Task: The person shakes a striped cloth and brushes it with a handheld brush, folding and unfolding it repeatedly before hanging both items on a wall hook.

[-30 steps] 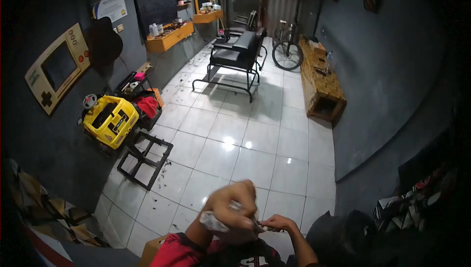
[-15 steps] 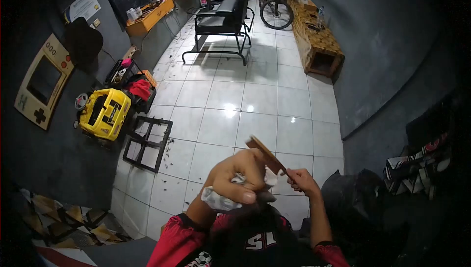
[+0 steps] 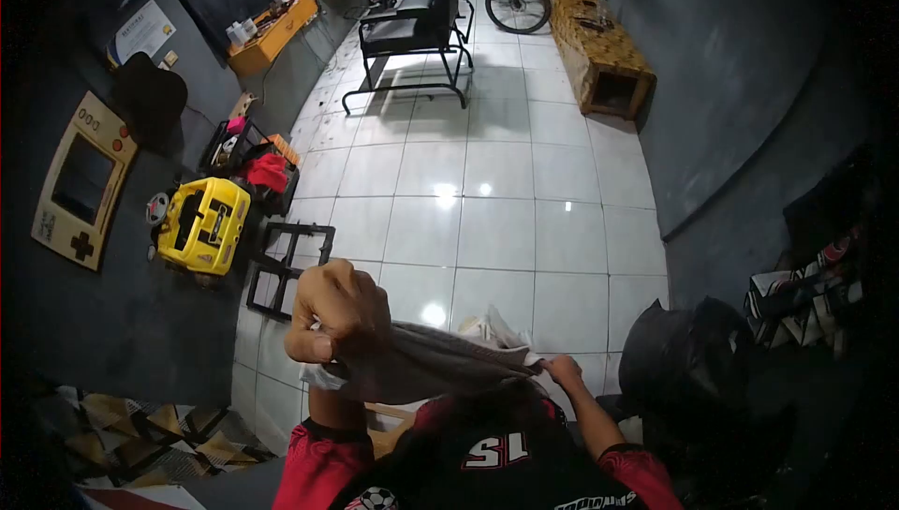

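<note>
A greyish cloth (image 3: 435, 357) is stretched between my two hands in front of my chest. My left hand (image 3: 339, 313), large and close to the camera, is closed around its left end, and a pale bit of cloth pokes out below the fingers. Lower on the right, my right hand (image 3: 565, 371) pinches the other end. A whitish crumpled part (image 3: 492, 327) rises behind the stretched cloth. Under the left part of the cloth, a light brown wooden piece (image 3: 389, 426) partly shows near my shirt.
A black metal frame (image 3: 272, 287) lies on the tiled floor at left, beside a yellow toy car (image 3: 208, 229). Ahead stand a black chair (image 3: 403, 34), a bicycle (image 3: 518, 6) and a long wooden bench (image 3: 599, 56). A dark bag-like object (image 3: 679, 351) is at right.
My left hand has moved left and up, my right hand slightly left and down. The cloth, bunched before, is now spread between them. The brown flat piece above my hands is gone from there.
</note>
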A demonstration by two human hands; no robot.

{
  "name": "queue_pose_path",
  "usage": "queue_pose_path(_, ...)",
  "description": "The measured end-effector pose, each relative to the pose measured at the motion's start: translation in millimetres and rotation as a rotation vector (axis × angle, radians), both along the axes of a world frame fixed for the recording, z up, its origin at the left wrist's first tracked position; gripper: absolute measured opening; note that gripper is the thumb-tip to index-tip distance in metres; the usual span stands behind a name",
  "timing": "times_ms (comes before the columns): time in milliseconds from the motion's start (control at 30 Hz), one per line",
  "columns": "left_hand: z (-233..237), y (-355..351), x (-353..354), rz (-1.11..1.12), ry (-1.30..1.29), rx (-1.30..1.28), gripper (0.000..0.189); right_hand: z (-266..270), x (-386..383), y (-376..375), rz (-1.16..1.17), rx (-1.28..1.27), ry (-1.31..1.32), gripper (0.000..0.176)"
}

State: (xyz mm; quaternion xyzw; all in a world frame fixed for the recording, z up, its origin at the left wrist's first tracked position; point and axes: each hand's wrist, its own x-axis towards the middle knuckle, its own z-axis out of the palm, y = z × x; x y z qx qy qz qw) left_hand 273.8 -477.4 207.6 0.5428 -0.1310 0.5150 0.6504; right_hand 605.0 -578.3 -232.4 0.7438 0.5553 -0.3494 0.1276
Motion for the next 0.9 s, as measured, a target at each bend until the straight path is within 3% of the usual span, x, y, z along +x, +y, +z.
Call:
queue_pose_path(133,-1.9,-2.5,4.2,-0.122,0.159,0.016,0.039,-6.2,26.6,-25.8,-0.209,0.020,-0.059,0.048)
queue_pose_path(233,-3.4,-14.0,16.3,-0.103,0.172,-0.043,0.041,12.3,48.7,-17.7,-1.110,-0.347,1.309,0.031)
queue_pose_path(333,-14.0,-27.7,35.1,-0.050,0.515,0.037,0.041,115.2,12.2,10.4,-1.064,-0.418,1.636,0.023)
queue_pose_path(400,-14.9,-27.0,63.1,0.024,0.788,0.481,0.039,143.9,-8.9,21.6,-0.756,-0.421,1.749,0.034)
queue_pose_path(433,-14.1,-32.7,78.9,-0.014,0.806,0.424,0.037,154.2,-20.3,25.2,-0.601,-0.419,1.794,0.039)
queue_pose_path(467,-20.9,-37.5,88.6,-0.008,0.863,0.499,0.035,165.4,-42.7,27.7,-0.468,-0.270,1.779,0.033)
queue_pose_path(533,-24.4,-41.6,96.5,0.039,0.910,0.586,0.034,154.4,-55.8,38.1,0.029,-0.100,1.592,0.030)
queue_pose_path(567,-21.5,-42.5,96.7,0.081,0.903,0.598,0.033,153.1,-69.5,42.2,0.165,-0.091,1.386,0.030)
queue_pose_path(633,-14.3,-38.2,91.4,0.208,0.857,0.617,0.030,159.5,-72.8,52.2,0.178,-0.324,1.195,0.039)
queue_pose_path(700,-3.1,-31.8,66.3,0.201,0.971,0.491,0.030,112.1,-60.0,48.0,0.134,-0.301,0.851,0.034)
queue_pose_path(800,2.8,-24.3,33.4,0.406,0.865,0.401,0.044,-0.3,-14.1,20.7,0.082,-0.223,0.424,0.037)
queue_pose_path(833,7.0,-21.5,13.2,0.386,0.918,0.391,0.031,-0.9,-4.6,7.7,0.055,-0.148,0.228,0.040)
queue_pose_path(900,4.1,-26.6,6.2,0.474,0.688,0.219,0.038,-8.2,10.6,-20.5,0.017,0.006,-0.036,0.045)
